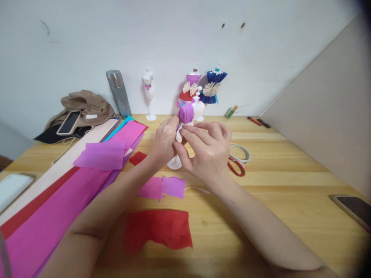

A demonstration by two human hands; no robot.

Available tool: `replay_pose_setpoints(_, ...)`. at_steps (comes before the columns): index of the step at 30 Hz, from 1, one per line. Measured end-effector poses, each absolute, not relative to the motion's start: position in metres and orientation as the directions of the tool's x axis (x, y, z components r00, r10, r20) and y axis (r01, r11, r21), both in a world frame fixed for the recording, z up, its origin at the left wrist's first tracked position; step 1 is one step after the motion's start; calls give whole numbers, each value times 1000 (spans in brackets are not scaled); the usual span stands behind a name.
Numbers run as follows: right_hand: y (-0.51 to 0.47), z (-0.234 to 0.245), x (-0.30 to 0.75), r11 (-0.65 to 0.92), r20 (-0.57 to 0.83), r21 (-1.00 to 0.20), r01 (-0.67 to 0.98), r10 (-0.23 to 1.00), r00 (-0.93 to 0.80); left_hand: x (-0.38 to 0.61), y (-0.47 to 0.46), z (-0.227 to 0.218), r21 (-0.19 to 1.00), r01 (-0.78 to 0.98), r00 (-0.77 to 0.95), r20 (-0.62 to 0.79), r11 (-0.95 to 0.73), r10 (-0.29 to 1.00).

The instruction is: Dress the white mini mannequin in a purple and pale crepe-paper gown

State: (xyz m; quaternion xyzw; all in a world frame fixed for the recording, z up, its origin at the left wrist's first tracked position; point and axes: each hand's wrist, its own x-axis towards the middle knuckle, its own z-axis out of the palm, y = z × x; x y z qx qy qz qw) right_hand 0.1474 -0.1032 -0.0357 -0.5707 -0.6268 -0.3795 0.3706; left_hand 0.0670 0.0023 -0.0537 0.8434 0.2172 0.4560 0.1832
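In the head view a small white dress-form mannequin [199, 110] leans in front of me, its round base [174, 163] just above the table. A rolled purple crepe-paper flower [186, 113] sits against its torso. My left hand [167, 138] is closed around the mannequin below the flower, its fingertips mostly hidden behind it. A small white strip [179, 134] lies at the mannequin's waist, with the thumb and fingers of my right hand [207, 148] pinched at it. Whether the strip is tape or paper I cannot tell.
Crepe-paper sheets [87, 185] cover the left side. Purple pieces [173, 187] and a red piece [162, 228] lie in front. Scissors [237, 166] and a tape roll [242, 152] are right. Dressed mannequins [214, 87], a bare one [148, 90] and a bottle [119, 94] stand behind.
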Motion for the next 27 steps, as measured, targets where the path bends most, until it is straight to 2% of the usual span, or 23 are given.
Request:
replay_pose_setpoints(8, -105, -33, 151, 122, 866, 7, 993, 496, -67, 67, 6, -53, 587, 147, 484, 659, -796, 576)
replay_pose_setpoints(14, -103, -33, 159, 246, 881, -37, 969, 466, -85, 64, 5, -45, 738, 11, 514, 575, -675, 636)
replay_pose_setpoints(18, -103, -31, 163, 288, 891, -100, 952, 452, -43, 63, 7, -47, 759, -45, 527, 570, -649, 630)
replay_pose_setpoints(21, -102, -31, 165, 283, 871, -102, 954, 489, -52, 65, 15, -50, 771, -105, 533, 577, -628, 619)
replay_pose_setpoints(23, -102, -31, 165, 313, 862, -108, 944, 502, -68, 67, 20, -50, 802, -201, 554, 567, -563, 610)
replay_pose_setpoints(27, -101, -29, 167, 375, 895, -153, 914, 445, -33, 69, 23, -46, 870, -353, 650, 492, -344, 579)
